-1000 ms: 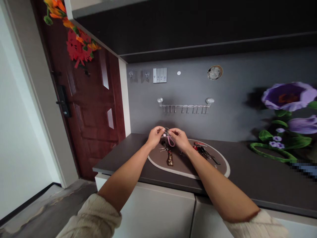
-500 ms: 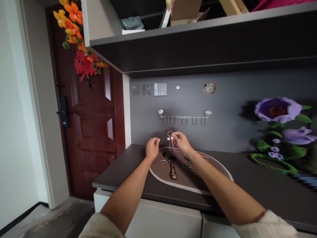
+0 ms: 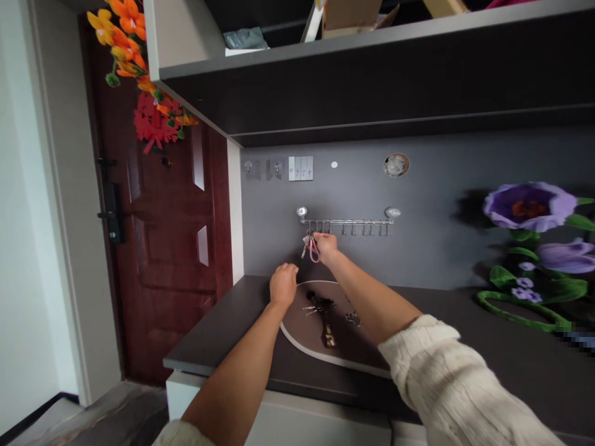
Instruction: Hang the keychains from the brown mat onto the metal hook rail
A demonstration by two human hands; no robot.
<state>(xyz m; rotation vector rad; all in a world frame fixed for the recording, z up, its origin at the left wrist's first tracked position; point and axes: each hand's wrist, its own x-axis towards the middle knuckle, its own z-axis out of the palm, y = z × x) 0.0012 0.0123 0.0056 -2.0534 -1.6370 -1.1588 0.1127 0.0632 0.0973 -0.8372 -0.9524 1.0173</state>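
Note:
My right hand [image 3: 325, 246] is closed on a bunch of keys [image 3: 304, 250] with a pink strap. The key ring is up at the left end of a clear hook rail [image 3: 351, 222] on the wall; whether it touches a hook is hard to tell. Lower and to the left, my left hand [image 3: 283, 285] has its fingers curled together, with nothing visible in them. Below the hands lies a brown mat [image 3: 297, 328] with a pale rim. On it rest keys with a dark strap [image 3: 328, 331] and another bunch of keys [image 3: 353, 318], partly beside my right forearm.
A dark shelf [image 3: 372, 93] overhangs the counter [image 3: 223, 322]. Purple fabric flowers [image 3: 530, 207] stand on the right. Left of the counter is a dark red door [image 3: 181, 248], with orange flowers [image 3: 127, 37] hanging at the shelf's edge. Two clear wall hooks [image 3: 277, 168] sit beside a switch panel [image 3: 301, 168].
My right hand has moved up and left with the keys, from above the mat to the hook rail. My left hand has shifted slightly down and left.

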